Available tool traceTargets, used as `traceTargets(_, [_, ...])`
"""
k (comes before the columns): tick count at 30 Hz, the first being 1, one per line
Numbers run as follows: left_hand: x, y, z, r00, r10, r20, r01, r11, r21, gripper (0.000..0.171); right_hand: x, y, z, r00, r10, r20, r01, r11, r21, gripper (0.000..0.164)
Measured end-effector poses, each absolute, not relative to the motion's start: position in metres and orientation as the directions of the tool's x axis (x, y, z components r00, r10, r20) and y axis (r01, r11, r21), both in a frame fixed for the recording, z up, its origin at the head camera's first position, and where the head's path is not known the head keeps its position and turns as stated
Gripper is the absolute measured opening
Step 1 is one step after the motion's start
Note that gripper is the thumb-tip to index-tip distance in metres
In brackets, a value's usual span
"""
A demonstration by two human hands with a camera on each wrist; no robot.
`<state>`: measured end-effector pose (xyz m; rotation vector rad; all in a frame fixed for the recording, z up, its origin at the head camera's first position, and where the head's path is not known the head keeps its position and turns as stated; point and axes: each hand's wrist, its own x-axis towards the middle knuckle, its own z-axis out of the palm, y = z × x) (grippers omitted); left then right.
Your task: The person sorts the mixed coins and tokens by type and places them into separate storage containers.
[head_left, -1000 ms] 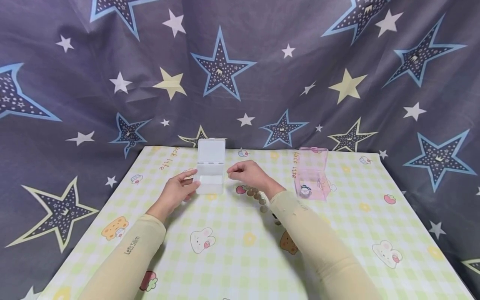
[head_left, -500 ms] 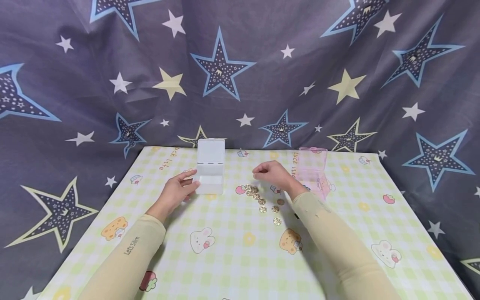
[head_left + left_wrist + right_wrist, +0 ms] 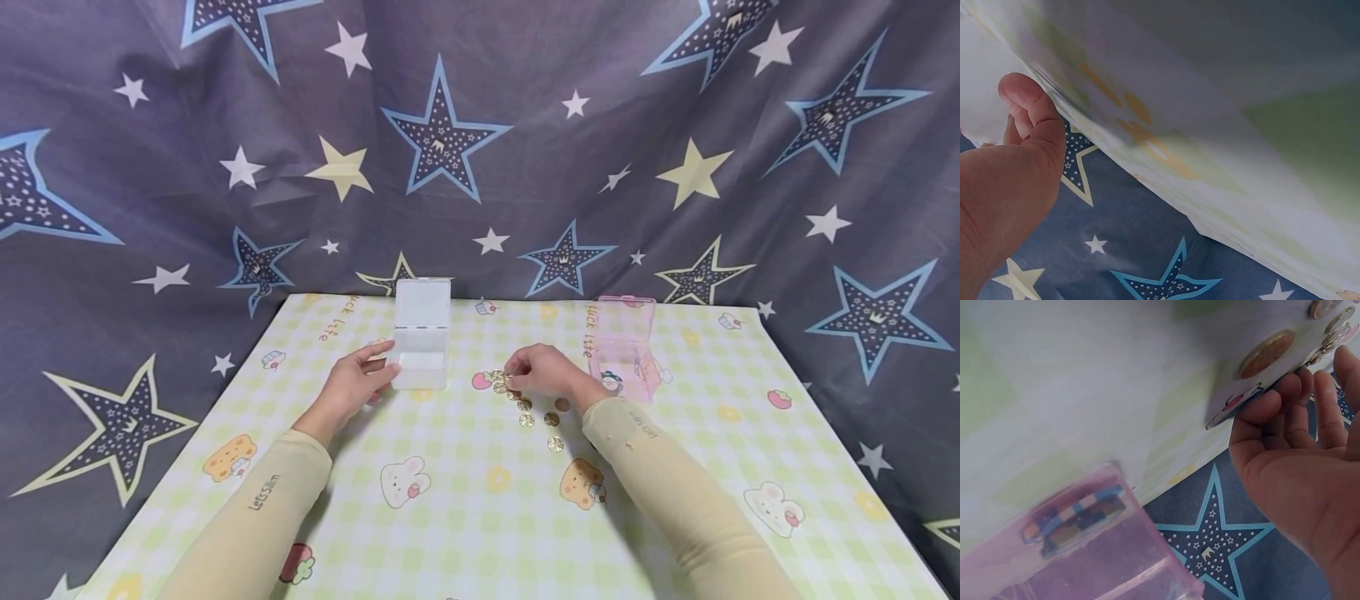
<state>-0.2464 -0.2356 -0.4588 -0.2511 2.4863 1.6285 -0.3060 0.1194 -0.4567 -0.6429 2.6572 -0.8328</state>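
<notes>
A small white box [image 3: 422,377] stands on the table with its lid raised at the back. Against its left side rests my left hand [image 3: 351,385], thumb near the front corner, fingers along the wall. In the left wrist view, that hand [image 3: 1007,175] overlaps a pale white surface. My right hand [image 3: 546,372] reaches down to a cluster of gold coins [image 3: 498,382], fingertips right at them. In the right wrist view, the thumb stands apart from the bent fingers [image 3: 1260,407]. Several more coins trail toward the front, the nearest a loose coin [image 3: 555,444].
Right of the coins stands a transparent pink box [image 3: 628,323], lid up, with small colourful pieces [image 3: 1079,515] inside. A patterned cloth [image 3: 498,521] covers the table. Behind its far edge hangs a dark star-print curtain [image 3: 525,192].
My right hand has moved away from beside the white box to the right, then down to the coins. My left hand and the white box have stayed in place.
</notes>
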Motion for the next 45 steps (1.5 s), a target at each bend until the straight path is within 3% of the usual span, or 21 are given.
traceTargets(23, [-0.2462, -0.2354, -0.4580, -0.974, -0.047, -0.221, -0.222, 0.384, 0.896, 0.061, -0.3056, 0.1127, -0.4609, -0.899, -0.420, -0.123, -0.307, 0.806, -0.506, 0.008])
traceTargets(45, [-0.2458, -0.2369, -0.4610, -0.977, -0.043, -0.211, -0.210, 0.396, 0.894, 0.063, -0.3029, 0.1177, -0.4576, -0.922, -0.377, -0.086, -0.248, 0.748, -0.616, 0.005])
